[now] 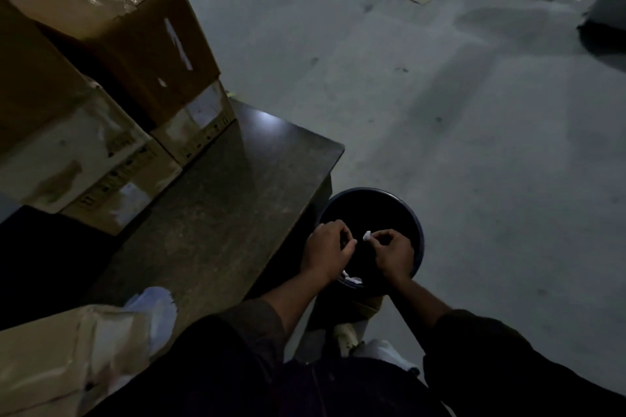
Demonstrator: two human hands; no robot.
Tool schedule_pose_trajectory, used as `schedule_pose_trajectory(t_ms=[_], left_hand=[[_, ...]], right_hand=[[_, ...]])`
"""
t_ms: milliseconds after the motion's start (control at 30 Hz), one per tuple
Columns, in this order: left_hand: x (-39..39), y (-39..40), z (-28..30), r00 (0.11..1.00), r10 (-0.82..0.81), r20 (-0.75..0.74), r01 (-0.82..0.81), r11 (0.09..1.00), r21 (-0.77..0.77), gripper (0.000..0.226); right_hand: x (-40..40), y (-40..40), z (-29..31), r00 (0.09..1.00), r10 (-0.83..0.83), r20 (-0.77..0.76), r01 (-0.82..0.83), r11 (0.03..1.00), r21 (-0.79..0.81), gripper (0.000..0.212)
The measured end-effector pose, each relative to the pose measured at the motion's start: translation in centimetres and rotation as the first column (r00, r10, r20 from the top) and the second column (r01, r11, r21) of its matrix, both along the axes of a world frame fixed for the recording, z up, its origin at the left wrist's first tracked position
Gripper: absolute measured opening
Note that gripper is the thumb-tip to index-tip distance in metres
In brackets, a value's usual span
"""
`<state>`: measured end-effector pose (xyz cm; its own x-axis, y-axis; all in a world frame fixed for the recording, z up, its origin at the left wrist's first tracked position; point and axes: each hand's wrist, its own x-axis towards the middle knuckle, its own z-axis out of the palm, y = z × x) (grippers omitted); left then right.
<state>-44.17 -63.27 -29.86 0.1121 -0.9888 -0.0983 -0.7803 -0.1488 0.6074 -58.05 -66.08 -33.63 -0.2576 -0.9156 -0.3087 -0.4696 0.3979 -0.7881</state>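
1. Two hands work over the mouth of the bin (421,234). The right hand (394,252) has its fingers curled in, with the fingertips pinched on a small white scrap (367,235) above the middle of the bin. The left hand (327,249) is curled the same way and, as far as the dim light shows, pinches a pale speck (354,242) at its fingertips.
2. The scrap is tiny and held only at the fingertips, so it could slip out before the person means to let go. Falling straight down, it would still land in the bin, near the white bits (352,278) lying at the bin's near edge.
3. A sideways flick or a draught could carry so light a piece past the rim onto the floor (474,145) to the right of the bin. It would be hard to find there in this light.
4. The left hand hangs close to the bin's left rim. Anything released there could drop into the gap between the bin and the table (220,213) just to its left.
5. A forearm knocking the rim could tip the bin, which looks light, and spill its contents.
6. The boxes (118,44) stand on the table well to the left of the bin and seem no hazard.
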Motion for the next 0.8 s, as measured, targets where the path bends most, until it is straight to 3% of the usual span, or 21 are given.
schedule_pose_trajectory(t_ms=[67, 400, 500, 633, 800], left_hand=[[-0.1, -0.6, -0.4, 1.000, -0.008, 0.017, 0.008, 1.000, 0.017, 0.012], [-0.1, -3.3, -1.4, 1.000, -0.013, 0.018, 0.012, 0.998, 0.061, 0.010], [-0.1, -3.8, -1.7, 1.000, -0.004, 0.011, 0.003, 0.997, 0.072, 0.011], [0.2, -4.1, -2.0, 1.000, 0.013, 0.005, -0.013, 0.998, 0.065, 0.012], [1.6, -3.7, -1.7, 0.990, 0.128, -0.066, -0.125, 0.991, 0.048, 0.012]], right_hand=[[-0.1, -0.7, -0.6, 1.000, 0.023, -0.013, -0.023, 0.999, 0.025, 0.003], [-0.4, -3.5, -2.0, 0.999, 0.046, -0.005, -0.045, 0.993, 0.113, 0.015], [-0.7, -4.1, -2.4, 0.994, 0.110, -0.006, -0.109, 0.986, 0.125, 0.009], [-0.6, -4.6, -2.5, 0.991, 0.131, 0.003, -0.131, 0.985, 0.112, 0.019], [1.9, -4.5, -1.1, 0.963, 0.264, 0.052, -0.266, 0.964, 0.031, 0.012]])
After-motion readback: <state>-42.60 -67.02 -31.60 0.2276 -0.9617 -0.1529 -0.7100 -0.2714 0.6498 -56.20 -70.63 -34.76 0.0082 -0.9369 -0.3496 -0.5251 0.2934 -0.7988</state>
